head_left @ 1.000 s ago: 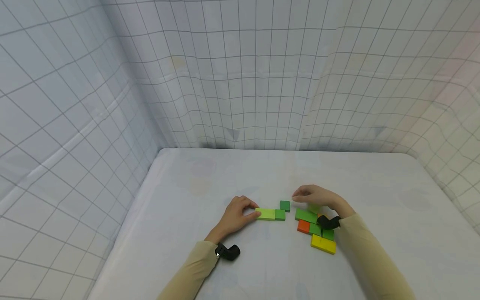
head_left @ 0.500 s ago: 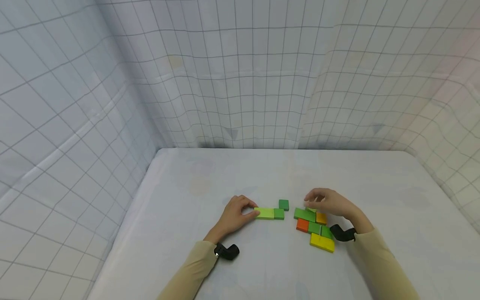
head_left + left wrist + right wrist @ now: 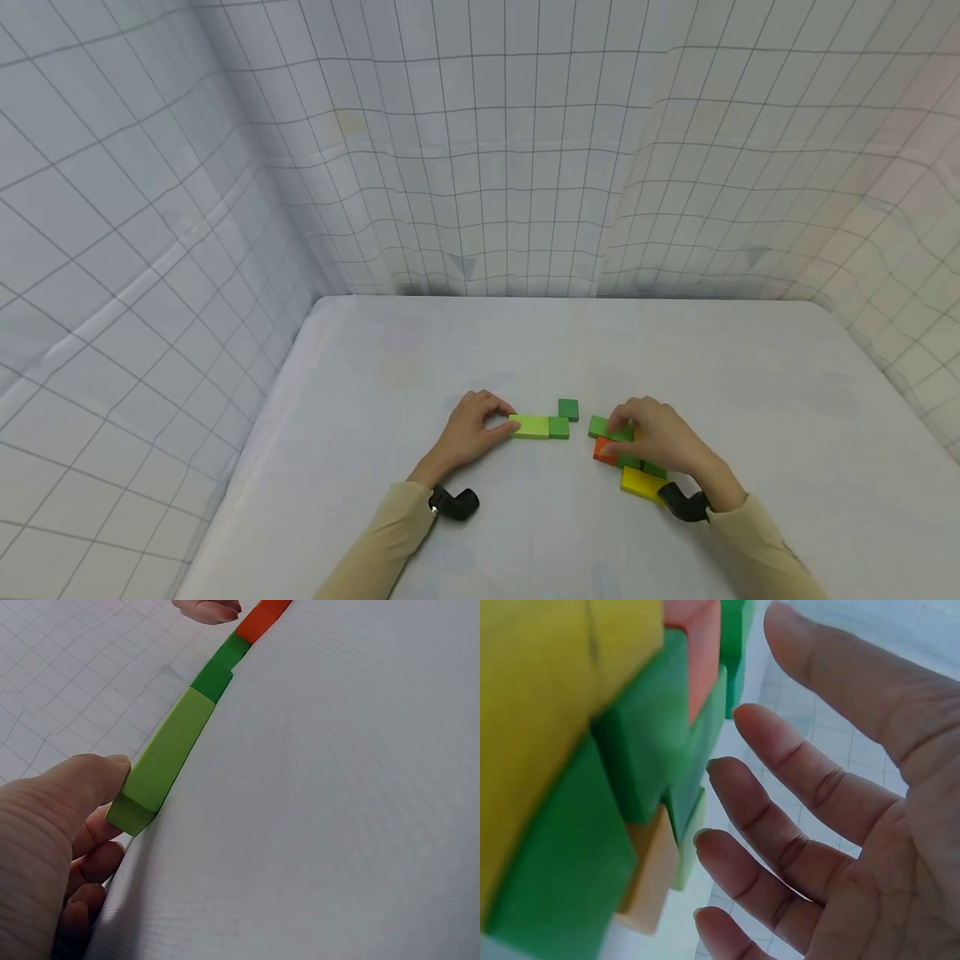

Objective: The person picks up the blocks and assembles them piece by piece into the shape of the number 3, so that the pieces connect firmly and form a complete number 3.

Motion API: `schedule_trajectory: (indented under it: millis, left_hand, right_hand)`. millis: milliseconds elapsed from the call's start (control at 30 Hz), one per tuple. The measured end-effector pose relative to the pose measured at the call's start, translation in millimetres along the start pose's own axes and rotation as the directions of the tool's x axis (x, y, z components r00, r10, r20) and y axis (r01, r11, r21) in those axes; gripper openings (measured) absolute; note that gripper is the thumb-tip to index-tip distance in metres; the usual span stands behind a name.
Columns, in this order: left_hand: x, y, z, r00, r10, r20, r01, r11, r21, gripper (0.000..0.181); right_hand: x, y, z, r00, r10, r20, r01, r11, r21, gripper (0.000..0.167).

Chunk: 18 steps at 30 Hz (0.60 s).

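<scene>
In the head view, my left hand (image 3: 474,429) pinches the left end of a light green block (image 3: 531,427), thumb on the near side. A small green block (image 3: 558,428) touches its right end, and a darker green block (image 3: 568,409) lies just behind. My right hand (image 3: 660,435) is over the block cluster, covering part of it, with fingers loosely bent and nothing held. Near its fingertips are a red-orange block (image 3: 602,451) and a longer green block (image 3: 600,426). The right wrist view shows a gap between the fingers and the blocks.
At the cluster's near side lies a yellow block (image 3: 637,481). An orange block (image 3: 651,877) sits among green ones in the right wrist view. The white table (image 3: 420,350) meets gridded cloth (image 3: 480,167) behind and at the sides.
My right hand has moved from behind the cluster toward me, down over the blocks near the red-orange one. The left hand has stayed on the light green block.
</scene>
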State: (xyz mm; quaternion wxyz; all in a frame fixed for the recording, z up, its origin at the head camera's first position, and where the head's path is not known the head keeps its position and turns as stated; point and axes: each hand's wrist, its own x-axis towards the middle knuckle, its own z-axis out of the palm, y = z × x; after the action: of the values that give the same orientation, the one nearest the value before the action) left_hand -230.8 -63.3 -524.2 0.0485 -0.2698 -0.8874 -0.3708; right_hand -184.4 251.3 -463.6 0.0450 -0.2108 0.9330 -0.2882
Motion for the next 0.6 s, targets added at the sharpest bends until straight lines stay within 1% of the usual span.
schedule_trajectory:
  millis: [100,200,367,600]
  left_hand:
    - [-0.3,0.2,0.1,1.000,-0.001,0.000,0.001,1.000,-0.005,0.019]
    - [-0.3,0.5,0.4,1.000,-0.010,0.005,0.010,1.000,-0.015,0.018]
    - [-0.6,1.1,0.0,1.000,-0.027,0.012,0.027,0.999,-0.024,0.018]
    - [-1.3,2.7,-1.6,0.999,-0.035,0.020,0.036,0.999,-0.028,0.018]
  right_hand:
    - [-2.9,-3.8,5.6,0.999,-0.044,-0.018,0.042,0.995,-0.088,0.027]
    - [-4.5,-7.4,8.2,0.999,-0.032,-0.039,0.026,0.989,-0.146,0.028]
    - [-5.8,-9.5,9.6,0.998,0.000,-0.067,-0.013,0.983,-0.186,0.027]
    - [-5.8,-9.6,12.2,0.996,0.026,-0.089,-0.043,0.981,-0.191,0.027]
